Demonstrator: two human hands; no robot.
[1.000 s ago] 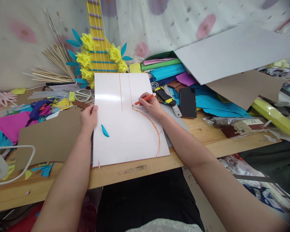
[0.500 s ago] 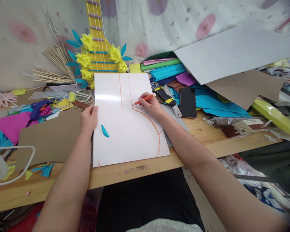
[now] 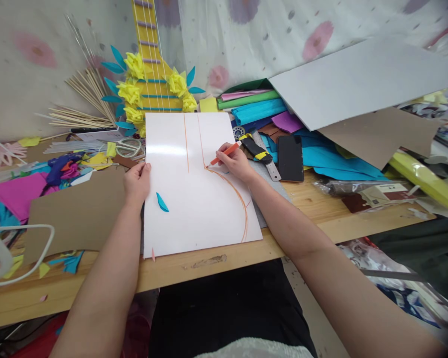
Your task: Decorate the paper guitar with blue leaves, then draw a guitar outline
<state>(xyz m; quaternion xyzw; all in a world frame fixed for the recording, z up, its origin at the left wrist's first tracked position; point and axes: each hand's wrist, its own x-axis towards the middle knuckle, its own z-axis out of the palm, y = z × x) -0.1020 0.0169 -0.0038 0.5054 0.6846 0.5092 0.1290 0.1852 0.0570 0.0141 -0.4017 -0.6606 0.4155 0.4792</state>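
A white board (image 3: 186, 214) lies before me, marked with two orange lines running down from its top and an orange curve on its right half. My right hand (image 3: 233, 163) grips an orange marker (image 3: 226, 153), its tip touching the board where the right line meets the curve. On the board's left edge, my left hand (image 3: 137, 183) is closed, with the edge pinched between thumb and fingers. A small blue leaf-shaped piece (image 3: 162, 202) rests on the board's left half.
Behind the board stands a yellow guitar-shaped piece (image 3: 160, 89) with yellow flowers. To the right are a yellow-black cutter (image 3: 256, 149), a metal ruler (image 3: 272, 170), and a black phone (image 3: 290, 159). Scissors (image 3: 129, 147) and brown cardboard (image 3: 82, 209) lie to the left.
My right hand has shifted slightly right and down, carrying the marker tip from the line's lower end to the start of the curve. My left hand stays put.
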